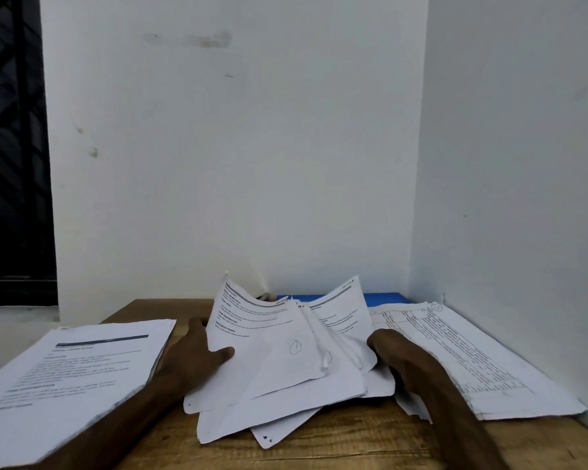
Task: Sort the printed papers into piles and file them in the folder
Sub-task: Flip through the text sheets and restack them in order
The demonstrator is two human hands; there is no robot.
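Observation:
A loose heap of printed papers (279,395) lies in the middle of the wooden table (336,449). My left hand (194,354) grips the left edge of the top sheet (265,337), thumb on its face, and lifts it so that it bends upward. My right hand (398,354) holds the right side of the heap, its fingers hidden under the raised sheets. A neat pile of text pages (72,368) lies at the left. A pile of table printouts (472,354) lies at the right. A blue folder (381,297) lies at the back, mostly hidden by paper.
White walls close the table at the back and on the right. The left pile hangs over the table's left edge. A dark window grille (11,147) is at the far left. A small dark object (263,296) sits by the wall behind the papers.

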